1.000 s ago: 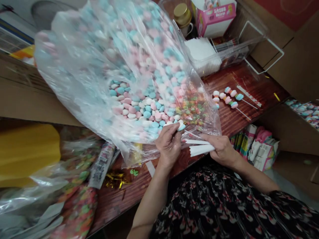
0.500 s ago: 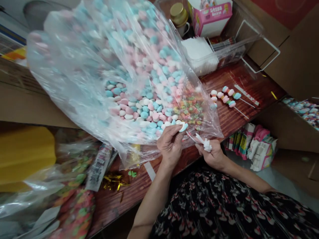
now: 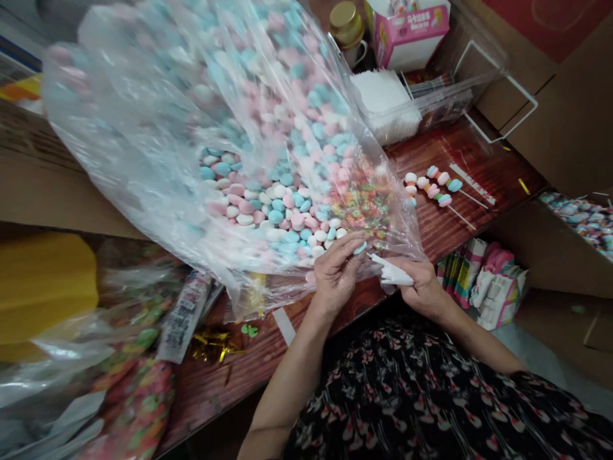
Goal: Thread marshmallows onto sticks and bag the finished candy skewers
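My left hand [image 3: 339, 271] is closed, pinching a light-blue marshmallow [image 3: 360, 248] between thumb and fingertips at the near edge of a large clear plastic bag [image 3: 143, 160]. Just to the right, my right hand [image 3: 424, 289] is closed round a bunch of white sticks [image 3: 395, 271], whose tips point left toward the marshmallow. Whether a stick touches it, I cannot tell. In the bag's mouth lie many pink, white and blue marshmallows [image 3: 275, 217], with a heap of orange and green candies [image 3: 366, 204] at its right corner. Marshmallow skewers [image 3: 433, 190] rest on the table beyond my right hand.
A clear bin [image 3: 431, 105] at the back holds a pink box [image 3: 412, 32] and white sheets [image 3: 385, 102]. Pink-and-white packets [image 3: 500, 281] stand below the table's right edge. Another candy bag [image 3: 134, 409] lies front left, near gold tinsel [image 3: 215, 345].
Both hands have shifted a little to the right. The white sticks have swung to lie flatter, pointing left, and the marshmallow in my left hand has turned.
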The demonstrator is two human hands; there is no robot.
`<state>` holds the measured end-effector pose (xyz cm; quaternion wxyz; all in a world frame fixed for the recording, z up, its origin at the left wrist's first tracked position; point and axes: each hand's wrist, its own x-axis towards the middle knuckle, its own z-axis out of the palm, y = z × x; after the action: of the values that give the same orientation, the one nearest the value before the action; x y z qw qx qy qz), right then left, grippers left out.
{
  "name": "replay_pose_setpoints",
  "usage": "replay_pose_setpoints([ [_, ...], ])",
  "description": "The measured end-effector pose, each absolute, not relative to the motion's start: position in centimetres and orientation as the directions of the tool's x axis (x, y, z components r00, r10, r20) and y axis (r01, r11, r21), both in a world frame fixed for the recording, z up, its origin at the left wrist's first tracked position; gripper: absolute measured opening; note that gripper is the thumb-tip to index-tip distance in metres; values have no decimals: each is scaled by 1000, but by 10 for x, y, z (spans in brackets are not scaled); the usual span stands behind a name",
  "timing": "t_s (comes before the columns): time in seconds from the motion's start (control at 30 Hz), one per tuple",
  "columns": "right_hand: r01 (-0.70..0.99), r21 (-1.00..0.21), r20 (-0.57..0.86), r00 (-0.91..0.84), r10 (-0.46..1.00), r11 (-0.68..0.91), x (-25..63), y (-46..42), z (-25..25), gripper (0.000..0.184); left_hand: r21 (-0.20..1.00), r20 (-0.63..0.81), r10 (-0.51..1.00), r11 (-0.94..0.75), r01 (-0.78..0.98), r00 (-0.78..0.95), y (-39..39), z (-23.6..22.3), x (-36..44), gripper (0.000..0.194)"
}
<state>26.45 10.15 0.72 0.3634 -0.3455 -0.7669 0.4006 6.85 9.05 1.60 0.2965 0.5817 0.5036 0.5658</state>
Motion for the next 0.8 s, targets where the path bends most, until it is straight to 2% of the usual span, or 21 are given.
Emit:
replay_pose_setpoints([
  [0.13, 224, -883, 263, -490, 831, 411, 267, 102, 10, 48, 985, 128, 973, -147, -89, -192, 84, 5, 78, 25],
  [0.2, 218, -884, 261, -503, 824, 413, 269, 103, 11, 47, 978, 131, 973, -158, -137, -192, 81, 4, 82, 24],
  [0.37, 244, -895, 246, -428, 870, 373, 277, 101, 7, 40, 942, 328, 941, -320, 98, -81, 77, 12, 87, 22],
  [0.5, 216, -892, 303, -368, 879, 398, 276, 99, 4, 36, 911, 342, 938, -318, 261, -51, 75, 9, 93, 23],
  [0.67, 229, -885, 296, -394, 870, 405, 268, 100, 7, 23, 878, 383, 917, -399, 266, 111, 77, 5, 102, 25],
  [0.73, 267, -895, 269, -317, 910, 358, 273, 105, 6, 18, 882, 357, 927, -375, 285, 114, 78, 8, 96, 31],
  [0.8, 284, -922, 224, -169, 960, 265, 283, 112, 4, 13, 892, 311, 950, -304, 334, 33, 82, 10, 85, 34],
])
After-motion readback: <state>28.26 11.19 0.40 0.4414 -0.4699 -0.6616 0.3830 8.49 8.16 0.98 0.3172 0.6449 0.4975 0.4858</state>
